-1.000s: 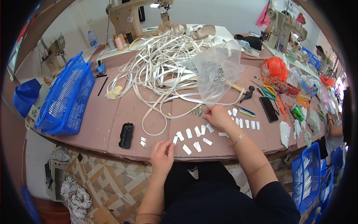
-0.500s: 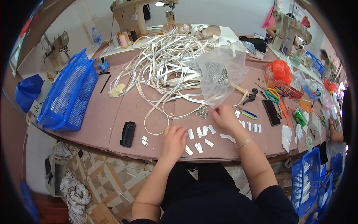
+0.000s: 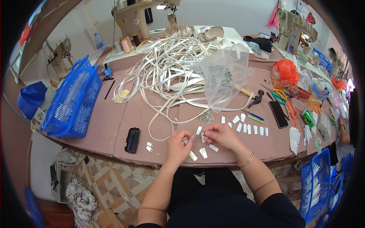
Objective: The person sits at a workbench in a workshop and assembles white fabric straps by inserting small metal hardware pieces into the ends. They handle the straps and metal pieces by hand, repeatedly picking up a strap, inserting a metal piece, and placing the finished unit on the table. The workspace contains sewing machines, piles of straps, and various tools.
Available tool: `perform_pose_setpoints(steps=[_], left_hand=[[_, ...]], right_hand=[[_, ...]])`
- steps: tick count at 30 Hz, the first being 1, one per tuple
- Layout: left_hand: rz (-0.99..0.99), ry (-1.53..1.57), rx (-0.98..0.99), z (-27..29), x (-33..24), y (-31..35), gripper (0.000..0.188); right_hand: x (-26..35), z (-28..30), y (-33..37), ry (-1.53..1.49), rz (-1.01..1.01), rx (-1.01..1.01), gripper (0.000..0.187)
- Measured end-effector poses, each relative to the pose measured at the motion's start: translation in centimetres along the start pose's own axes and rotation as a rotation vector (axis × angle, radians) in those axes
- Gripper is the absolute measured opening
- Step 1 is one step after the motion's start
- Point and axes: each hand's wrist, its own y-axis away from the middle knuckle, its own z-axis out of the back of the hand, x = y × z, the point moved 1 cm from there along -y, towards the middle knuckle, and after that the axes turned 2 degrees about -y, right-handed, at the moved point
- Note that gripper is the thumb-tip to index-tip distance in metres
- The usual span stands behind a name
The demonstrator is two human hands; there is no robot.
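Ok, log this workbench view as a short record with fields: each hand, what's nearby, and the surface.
Left hand: left hand pinches one end of a short white strap piece
Right hand: right hand fingers grip its other end
Near hands: cut white strap pieces in a row; small metal rings
Behind: tangled white strapping; clear plastic bag of metal rings
Left side: blue basket; black case
Surface: brown worktable
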Motion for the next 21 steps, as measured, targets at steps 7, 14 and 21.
perform_pose_setpoints(steps=[7, 14, 21], left_hand=[[0.332, 1.015, -0.008, -1.3, -0.1, 0.7, 0.016], [0.353, 0.976, -0.153, -1.8, -2.2, 2.0, 0.012], [0.273, 0.897, -0.22, -1.9, -2.8, 2.5, 0.011]], right_hand=[[0.0, -1.0, 1.0, -0.522, 0.055, 0.084, 0.013], [-0.1, -3.3, 2.0, -0.327, 0.27, -0.153, 0.013], [-1.1, -4.6, 2.2, -0.273, 0.402, -0.212, 0.013]])
